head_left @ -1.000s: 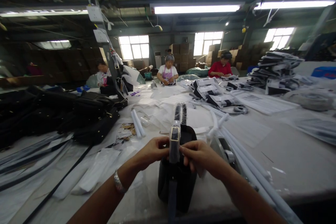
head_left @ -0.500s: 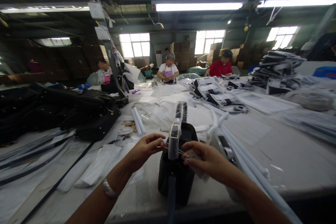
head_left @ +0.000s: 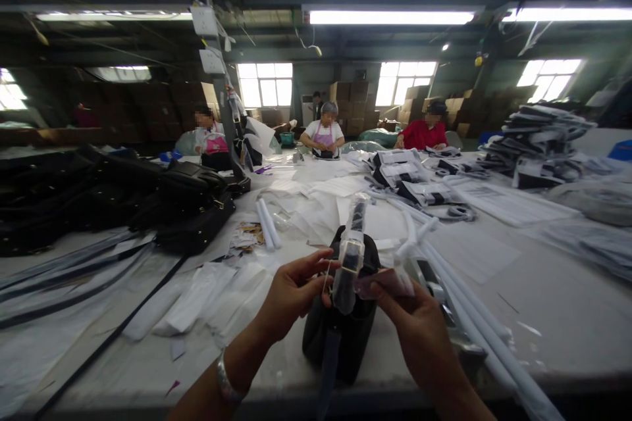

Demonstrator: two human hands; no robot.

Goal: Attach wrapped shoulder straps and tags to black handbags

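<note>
A black bag (head_left: 340, 342) stands on the table in front of me. Its raised strap (head_left: 348, 276) is wrapped in clear plastic and bears a gold-edged buckle (head_left: 351, 256). Left of the strap, my left hand (head_left: 296, 286) pinches a thin pale string (head_left: 326, 276), with the fingers close to the wrapping. My right hand (head_left: 417, 319), on the other side, grips a flat pinkish tag-like piece (head_left: 390, 283) in clear plastic, whose near end reaches the strap. Whether the string joins that piece is hidden behind the strap.
Black bags (head_left: 192, 204) are heaped at left, near long dark straps (head_left: 99, 283). White tubes (head_left: 474, 316) and a metal tape dispenser-like object (head_left: 451, 309) lie at right. Plastic-wrapped parts (head_left: 409, 174) and a tall stack (head_left: 543, 135) stand farther back. Several people sit across the table.
My right hand has turned, bringing the flat piece up beside the strap. The string, earlier stretched across at the strap, now hangs at my left fingers. The strap leans more; the view has shifted.
</note>
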